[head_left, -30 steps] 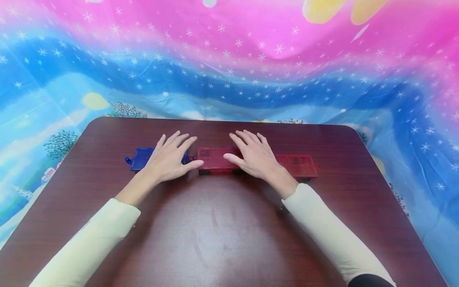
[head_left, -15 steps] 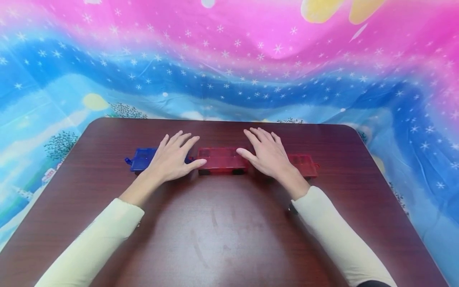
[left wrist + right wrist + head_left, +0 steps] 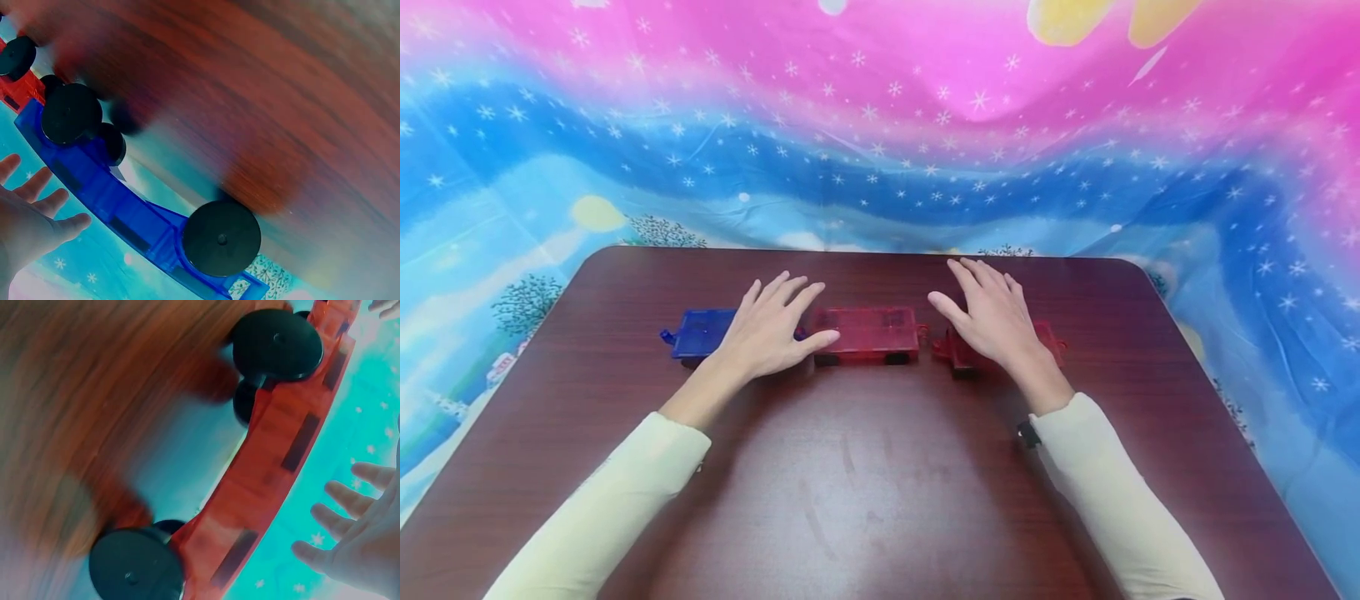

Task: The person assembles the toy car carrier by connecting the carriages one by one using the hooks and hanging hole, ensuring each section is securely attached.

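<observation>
Three see-through toy wagons on black wheels stand in a row across the table: a blue wagon at left, a red wagon in the middle and a second red wagon at right. My left hand is spread over the blue wagon's right part, its thumb overlapping the middle wagon's left end. Over the right-hand wagon, my right hand is spread and hides much of it. The wrist views show the fingers of the left hand and right hand extended, holding nothing.
The dark wooden table has rounded far corners. Behind it hangs a pink and blue snowflake cloth. Small hooks stick out at the wagon ends, such as the blue hook at far left.
My right hand has slid to the right, from the middle red wagon to over the right-hand one. My left hand has drifted slightly right. The wagons have stayed in place.
</observation>
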The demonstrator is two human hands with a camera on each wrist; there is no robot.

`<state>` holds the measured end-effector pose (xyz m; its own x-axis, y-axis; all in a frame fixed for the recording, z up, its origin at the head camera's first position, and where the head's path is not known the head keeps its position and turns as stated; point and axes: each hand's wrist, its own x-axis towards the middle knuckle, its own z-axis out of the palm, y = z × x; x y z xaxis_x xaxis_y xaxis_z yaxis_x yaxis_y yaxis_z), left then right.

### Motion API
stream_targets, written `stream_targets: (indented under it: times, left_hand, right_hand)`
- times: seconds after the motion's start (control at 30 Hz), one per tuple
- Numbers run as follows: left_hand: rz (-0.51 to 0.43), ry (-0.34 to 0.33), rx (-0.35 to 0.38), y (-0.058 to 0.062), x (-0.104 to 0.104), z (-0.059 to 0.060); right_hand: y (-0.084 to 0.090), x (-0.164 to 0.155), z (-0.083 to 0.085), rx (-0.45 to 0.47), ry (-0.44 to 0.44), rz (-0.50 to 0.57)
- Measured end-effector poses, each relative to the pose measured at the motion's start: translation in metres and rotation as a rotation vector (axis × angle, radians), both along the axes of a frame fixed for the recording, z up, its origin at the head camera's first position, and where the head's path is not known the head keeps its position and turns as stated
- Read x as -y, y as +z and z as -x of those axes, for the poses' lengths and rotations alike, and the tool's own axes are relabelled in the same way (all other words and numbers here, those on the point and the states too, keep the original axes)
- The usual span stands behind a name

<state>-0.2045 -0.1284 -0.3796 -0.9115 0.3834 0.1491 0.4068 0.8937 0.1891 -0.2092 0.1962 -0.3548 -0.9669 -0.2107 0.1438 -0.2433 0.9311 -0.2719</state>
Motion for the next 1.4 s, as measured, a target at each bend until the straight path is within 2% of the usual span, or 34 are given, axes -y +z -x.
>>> stream_targets:
  times: [0.4,1.0,1.27,1.4]
  left_hand:
    - [-0.003,0.002,0.013,0.000,-0.010,0.002]
    - [-0.004,-0.021,0.037,0.000,-0.029,0.004]
    - [0.023,-0.036,0.052,-0.001,-0.039,0.003]
    - [0.041,-0.054,0.054,-0.003,-0.043,0.002]
  right_hand:
    - [-0.008,-0.022,0.002,0.016,-0.027,0.010]
    - [-0.023,-0.059,-0.008,0.019,-0.071,0.014]
    - [-0.028,-0.067,-0.013,0.032,-0.060,0.008]
    - [-0.030,-0.071,-0.015,0.012,-0.034,-0.029]
